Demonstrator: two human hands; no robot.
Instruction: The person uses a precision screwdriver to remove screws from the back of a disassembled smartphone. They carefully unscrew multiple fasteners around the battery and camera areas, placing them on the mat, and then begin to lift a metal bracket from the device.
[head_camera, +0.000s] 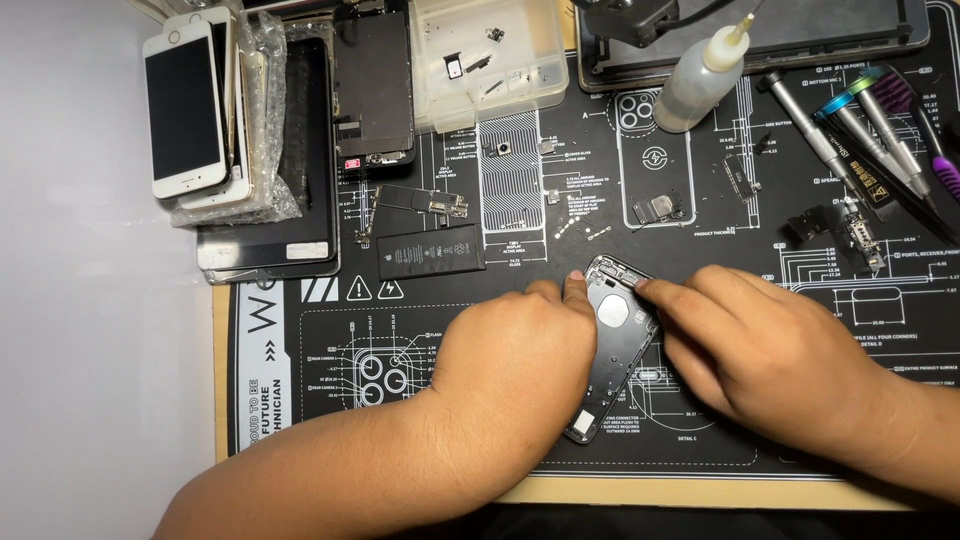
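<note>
Both hands bear down on an opened phone housing (617, 345), a dark, hollow shell with rounded corners that lies on the printed black work mat (330, 340) near the middle of the bench. Its long axis runs on a slant, the far end tipped to the right and the near end toward the left, the inside facing up with a pale round patch showing. The left hand (510, 350) lies curled over the shell's left edge, one fingertip pressed at its far corner. The right hand (770, 355) grips the right edge, fingers bent and close together, their tips on the far rim.

The mat is matte and rubbery, covered in white line drawings. Farther left on it lies a flat black battery (431, 251), rectangular and glossy. Beyond that a stack of phones (190, 110) sits in crinkled clear wrap, the top one white with a dark glass face. A translucent plastic bottle (700, 80) with a thin nozzle stands far right, beside slim metal screwdrivers (850, 135)
</note>
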